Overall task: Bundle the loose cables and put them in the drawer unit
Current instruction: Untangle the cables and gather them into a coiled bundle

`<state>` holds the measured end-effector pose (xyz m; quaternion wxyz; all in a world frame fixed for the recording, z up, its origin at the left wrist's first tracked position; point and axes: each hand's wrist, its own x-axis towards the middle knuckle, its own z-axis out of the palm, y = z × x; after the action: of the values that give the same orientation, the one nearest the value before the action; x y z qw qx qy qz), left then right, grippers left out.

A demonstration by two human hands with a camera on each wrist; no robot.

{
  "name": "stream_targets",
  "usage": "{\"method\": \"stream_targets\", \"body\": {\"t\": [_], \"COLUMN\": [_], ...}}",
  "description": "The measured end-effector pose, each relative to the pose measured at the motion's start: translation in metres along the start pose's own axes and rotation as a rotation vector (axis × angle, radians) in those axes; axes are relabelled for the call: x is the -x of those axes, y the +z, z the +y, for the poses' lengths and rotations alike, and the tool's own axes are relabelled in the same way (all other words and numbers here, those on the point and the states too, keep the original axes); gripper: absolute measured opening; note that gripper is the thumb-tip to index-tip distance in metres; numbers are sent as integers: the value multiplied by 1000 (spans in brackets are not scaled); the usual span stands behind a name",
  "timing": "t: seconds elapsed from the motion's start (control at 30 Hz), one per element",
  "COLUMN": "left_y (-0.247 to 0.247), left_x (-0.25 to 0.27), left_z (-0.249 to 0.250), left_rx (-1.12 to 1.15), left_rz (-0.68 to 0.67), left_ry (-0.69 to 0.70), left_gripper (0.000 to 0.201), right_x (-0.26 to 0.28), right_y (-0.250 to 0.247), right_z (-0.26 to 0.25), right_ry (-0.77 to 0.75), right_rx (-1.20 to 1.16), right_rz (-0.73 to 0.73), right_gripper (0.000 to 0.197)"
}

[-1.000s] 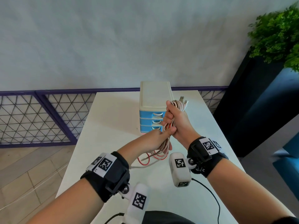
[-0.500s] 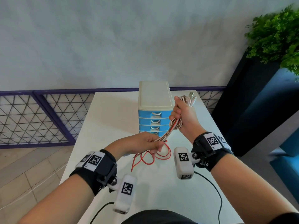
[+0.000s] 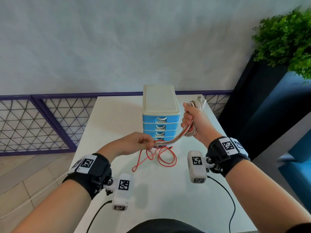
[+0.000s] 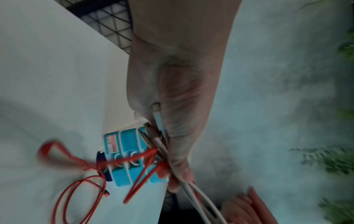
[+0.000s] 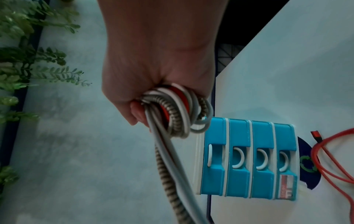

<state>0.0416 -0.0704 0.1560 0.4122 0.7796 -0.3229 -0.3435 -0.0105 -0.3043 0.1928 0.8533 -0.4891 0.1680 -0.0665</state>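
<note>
The right hand (image 3: 195,121) clamps the coiled cables (image 5: 178,112), hiding their middle; the left hand (image 3: 134,143) pinches blurred strands before the drawer unit (image 3: 160,113).

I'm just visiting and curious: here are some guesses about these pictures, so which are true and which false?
1. The right hand grips a coil of white, red and braided cables. True.
2. One blue plastic drawer of the cream-topped drawer unit is pulled open. False: all four are closed.
3. The left hand pinches the cable strands running from the coil. True.
4. The loose red cable lies on top of the drawer unit. False: it trails onto the white table.
</note>
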Motion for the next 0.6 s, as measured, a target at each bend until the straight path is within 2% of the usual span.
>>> {"method": "stream_targets", "body": {"t": [0.07, 0.13, 0.23, 0.37, 0.5, 0.6], "left_y": [-4, -5, -5, -6, -10, -13], "left_x": [-7, -10, -9, -9, -8, -9], "left_z": [2, 12, 31, 43, 48, 45], "left_rx": [-214, -474, -705, -757, -692, -623], "left_rz": [131, 250, 328, 414, 502, 462], "left_ry": [9, 71, 190, 300, 273, 241], "left_gripper": [4, 5, 9, 18, 33, 36], "right_x": [4, 7, 12, 16, 17, 19], "right_y": [6, 13, 23, 35, 36, 31], "right_z": [2, 3, 1, 5, 10, 14], "right_ry": [21, 23, -8, 1, 16, 31], "right_rx": [125, 336, 731, 943, 1041, 1055], "right_rz": [-39, -77, -132, -190, -245, -307], "right_gripper": [27, 28, 30, 28, 31, 39]}}
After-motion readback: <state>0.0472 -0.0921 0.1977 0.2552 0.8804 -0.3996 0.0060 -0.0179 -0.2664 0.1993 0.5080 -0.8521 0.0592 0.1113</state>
